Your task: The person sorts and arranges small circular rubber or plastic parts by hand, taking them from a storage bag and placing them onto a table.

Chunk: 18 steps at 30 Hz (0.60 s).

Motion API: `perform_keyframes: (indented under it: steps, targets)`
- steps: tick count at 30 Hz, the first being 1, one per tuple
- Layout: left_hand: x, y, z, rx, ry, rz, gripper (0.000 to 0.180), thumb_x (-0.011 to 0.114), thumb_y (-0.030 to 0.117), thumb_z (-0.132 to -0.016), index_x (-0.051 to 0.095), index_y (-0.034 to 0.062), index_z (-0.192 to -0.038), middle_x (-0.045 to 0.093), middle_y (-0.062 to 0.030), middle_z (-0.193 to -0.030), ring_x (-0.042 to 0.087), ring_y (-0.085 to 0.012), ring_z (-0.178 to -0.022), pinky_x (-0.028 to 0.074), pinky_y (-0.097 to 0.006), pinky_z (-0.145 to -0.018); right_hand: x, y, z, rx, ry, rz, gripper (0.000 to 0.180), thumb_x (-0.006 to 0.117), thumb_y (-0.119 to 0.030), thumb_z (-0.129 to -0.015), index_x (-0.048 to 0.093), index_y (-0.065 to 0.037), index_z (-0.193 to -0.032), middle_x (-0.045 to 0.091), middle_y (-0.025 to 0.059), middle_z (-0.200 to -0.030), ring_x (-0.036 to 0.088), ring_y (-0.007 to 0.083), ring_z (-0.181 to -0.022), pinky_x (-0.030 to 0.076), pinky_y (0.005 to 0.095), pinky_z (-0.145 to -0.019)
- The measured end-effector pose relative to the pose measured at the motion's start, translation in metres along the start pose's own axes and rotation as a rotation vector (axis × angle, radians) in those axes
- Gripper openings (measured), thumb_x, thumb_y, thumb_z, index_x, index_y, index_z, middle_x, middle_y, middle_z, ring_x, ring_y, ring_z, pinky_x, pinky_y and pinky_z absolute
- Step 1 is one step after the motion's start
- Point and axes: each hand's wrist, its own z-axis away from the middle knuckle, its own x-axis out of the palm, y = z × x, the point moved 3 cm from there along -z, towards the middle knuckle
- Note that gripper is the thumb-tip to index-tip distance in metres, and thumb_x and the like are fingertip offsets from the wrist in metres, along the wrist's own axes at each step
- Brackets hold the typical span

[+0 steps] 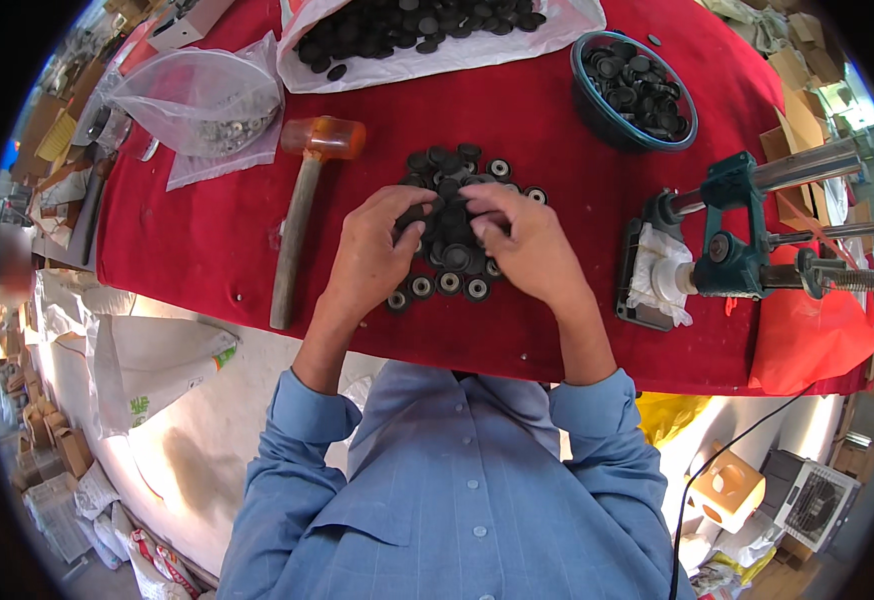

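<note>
A heap of small black round caps [451, 258] lies on the red cloth in front of me, between my hands. Around its edge sit several black wheel-like discs [421, 287] with pale metal centres. My left hand [375, 245] reaches in from the left, its thumb and fingers closed around a black cap [414, 214]. From the right, my right hand [525, 240] has its fingers curled over the heap. Whatever its fingertips grip, if anything, cannot be made out.
A mallet [298, 235] with an amber head lies left of the heap. Behind are a clear bag [202, 95] of small parts, a white sack [407, 68] of black caps and a bowl [579, 95] of more. A green metal press [732, 245] stands right.
</note>
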Motion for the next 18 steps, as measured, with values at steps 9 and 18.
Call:
perform_keyframes:
  steps: [9,18]
  targets:
    - [-0.008,-0.013,0.046,-0.18,0.204,0.348,0.035,0.057,-0.012,-0.098,0.06,-0.0041,-0.132,0.074,-0.0181,-0.123,0.073,-0.0206,-0.115,0.058,-0.03,-0.092,-0.018,-0.004,0.025,-0.049,0.126,-0.187,0.041,0.053,0.012,-0.098,0.065,-0.001,-0.135,0.072,0.0135,-0.121,0.073,0.0192,-0.109,0.061,0.0282,-0.081]
    - [0.005,-0.016,0.105,-0.066,0.332,-0.018,0.036,0.054,-0.012,-0.1,0.055,-0.0052,-0.135,0.071,-0.0184,-0.131,0.071,-0.0268,-0.121,0.057,-0.035,-0.101,-0.033,0.033,0.087,0.018,0.495,0.072,0.031,0.065,0.007,-0.094,0.071,-0.005,-0.122,0.07,0.0116,-0.115,0.072,0.0224,-0.097,0.06,0.0314,-0.078]
